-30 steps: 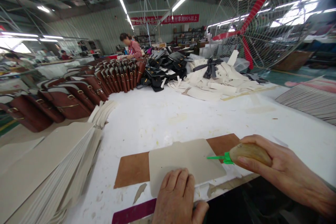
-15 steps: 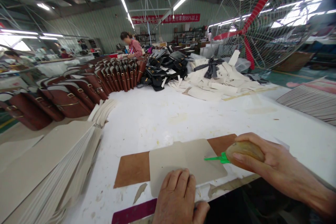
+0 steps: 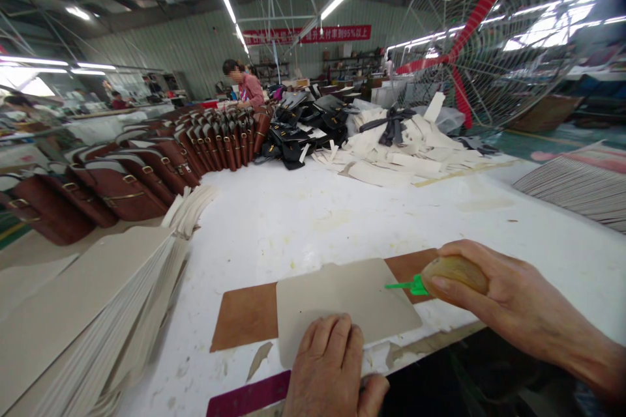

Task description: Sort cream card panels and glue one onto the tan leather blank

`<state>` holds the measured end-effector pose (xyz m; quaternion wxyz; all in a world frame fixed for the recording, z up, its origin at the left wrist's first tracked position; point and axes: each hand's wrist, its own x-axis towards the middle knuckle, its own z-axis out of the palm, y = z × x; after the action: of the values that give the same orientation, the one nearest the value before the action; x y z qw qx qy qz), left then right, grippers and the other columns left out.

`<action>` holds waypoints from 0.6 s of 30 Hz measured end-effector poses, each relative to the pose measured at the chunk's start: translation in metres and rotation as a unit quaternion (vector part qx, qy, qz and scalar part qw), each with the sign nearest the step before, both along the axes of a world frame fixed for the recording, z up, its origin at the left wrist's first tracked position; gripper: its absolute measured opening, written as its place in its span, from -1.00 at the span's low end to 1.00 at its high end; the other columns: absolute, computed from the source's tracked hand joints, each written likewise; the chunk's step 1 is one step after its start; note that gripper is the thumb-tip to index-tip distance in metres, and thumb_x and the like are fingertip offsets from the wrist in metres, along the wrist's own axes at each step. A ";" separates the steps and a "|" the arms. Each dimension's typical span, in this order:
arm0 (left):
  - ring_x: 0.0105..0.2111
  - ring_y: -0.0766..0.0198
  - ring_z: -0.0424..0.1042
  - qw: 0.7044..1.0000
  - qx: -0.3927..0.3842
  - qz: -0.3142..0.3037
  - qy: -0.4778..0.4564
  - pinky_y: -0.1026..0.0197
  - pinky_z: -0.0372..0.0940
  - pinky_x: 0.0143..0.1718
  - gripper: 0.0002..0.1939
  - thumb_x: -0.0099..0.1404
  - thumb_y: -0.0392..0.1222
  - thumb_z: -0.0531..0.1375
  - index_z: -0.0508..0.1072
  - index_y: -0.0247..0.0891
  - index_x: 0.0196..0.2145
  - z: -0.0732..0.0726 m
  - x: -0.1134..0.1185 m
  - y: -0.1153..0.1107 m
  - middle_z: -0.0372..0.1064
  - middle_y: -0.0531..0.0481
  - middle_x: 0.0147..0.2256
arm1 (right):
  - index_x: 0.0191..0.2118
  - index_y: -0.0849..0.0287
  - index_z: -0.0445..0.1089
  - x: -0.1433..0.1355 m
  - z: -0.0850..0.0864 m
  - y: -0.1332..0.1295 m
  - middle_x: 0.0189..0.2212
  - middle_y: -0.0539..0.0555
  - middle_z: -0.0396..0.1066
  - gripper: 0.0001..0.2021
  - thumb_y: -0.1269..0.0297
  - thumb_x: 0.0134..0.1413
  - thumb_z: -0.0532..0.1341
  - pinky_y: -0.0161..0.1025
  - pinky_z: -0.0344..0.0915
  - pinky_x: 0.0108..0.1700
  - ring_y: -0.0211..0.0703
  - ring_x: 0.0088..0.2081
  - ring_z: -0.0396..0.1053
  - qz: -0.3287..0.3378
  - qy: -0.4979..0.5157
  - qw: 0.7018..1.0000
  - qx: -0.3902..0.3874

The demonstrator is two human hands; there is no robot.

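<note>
In the head view, the left hand (image 3: 328, 365) lay flat, fingers together and stretched out, pressing on the near edge of a pale grey card panel (image 3: 342, 300); it gripped nothing. That panel rested on top of a brown leather piece (image 3: 244, 316), which stuck out from under it on both sides, and both sat close to the near edge of the white tabletop (image 3: 303, 215). The right hand (image 3: 499, 303) was closed around the rounded wooden handle of a green-tipped tool (image 3: 440, 277), whose green point reached over the right end of the panel; whether the tip touched it could not be told. A stack of grey boards (image 3: 88, 300) was fanned out along the left edge. Brown bags (image 3: 147, 169) stood in a row toward the far left, with black bags (image 3: 303, 124) and a heap of pale cut pieces (image 3: 405, 150) at the far edge. Another person (image 3: 247, 88) worked beyond them.
</note>
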<state>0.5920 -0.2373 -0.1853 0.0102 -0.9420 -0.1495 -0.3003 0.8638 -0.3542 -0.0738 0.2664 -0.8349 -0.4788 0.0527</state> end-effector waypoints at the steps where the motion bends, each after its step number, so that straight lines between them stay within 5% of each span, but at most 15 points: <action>1: 0.00 -0.03 0.51 1.000 0.005 0.000 -0.005 -0.09 0.55 0.01 -0.53 0.52 0.09 0.02 0.49 -0.32 0.07 0.002 0.001 0.000 0.55 -0.16 0.03 | -0.17 -0.02 0.45 0.000 0.001 -0.001 -0.30 0.05 0.54 -0.53 -0.32 0.10 0.19 0.01 0.36 -0.26 0.10 -0.33 0.48 0.000 0.005 1.000 -0.008; 5: -0.05 -0.01 0.53 1.000 0.013 0.006 -0.024 -0.08 0.57 -0.04 -0.50 0.55 0.08 -0.07 0.51 -0.32 0.02 0.005 0.002 -0.001 0.57 -0.15 -0.02 | -0.16 -0.03 0.43 0.000 0.002 -0.003 -0.33 0.00 0.53 -0.54 -0.33 0.15 0.19 -0.02 0.36 -0.26 0.05 -0.32 0.47 0.014 0.035 0.999 -0.023; 18: 0.02 -0.05 0.50 1.000 -0.001 -0.004 0.016 -0.12 0.56 0.02 -0.52 0.45 0.11 0.16 0.46 -0.32 0.10 0.000 -0.001 0.001 0.52 -0.18 0.07 | -0.11 0.01 0.44 -0.006 -0.004 0.014 -0.32 0.01 0.53 -0.63 -0.17 0.19 0.21 -0.11 0.31 -0.29 -0.02 -0.35 0.47 0.032 0.012 0.999 -0.002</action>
<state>0.5914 -0.2360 -0.1855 0.0100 -0.9472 -0.1459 -0.2854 0.8575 -0.3407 -0.0779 0.2687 -0.8192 -0.5015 0.0723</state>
